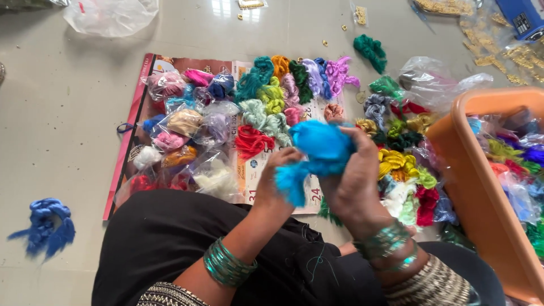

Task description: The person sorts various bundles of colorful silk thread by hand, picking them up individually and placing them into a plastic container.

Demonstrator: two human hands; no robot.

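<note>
So both hands are up in front of the person's lap, working one fluffy bundle of bright turquoise-blue thread (pixel 317 153). The right hand (pixel 354 181) is curled tight around the fat upper part of the bundle, fingers wrapped over it. The left hand (pixel 280 170) is pinched closed on the lower tail end, where the strands taper down. The bundle's long axis runs on a slant, thick end up and to the right, thin tail hanging down-left toward the lap. It's held in the air, just above the near edge of a flat printed paper calendar sheet (pixel 260 175) lying on the grey tiled floor (pixel 62 119).

Containers: a big orange plastic tub (pixel 470 187) sits just right of the hands, and what shows inside is clear little bags of coloured thread. On the calendar sheet there's a cluster of small clear plastic bags (pixel 187 130), each with a thread bundle in it, and beside them loose multicoloured thread bundles (pixel 283 90) in green, purple, red, pink. A separate dark blue thread hank (pixel 45 224) lies on the floor well off to the left.
</note>
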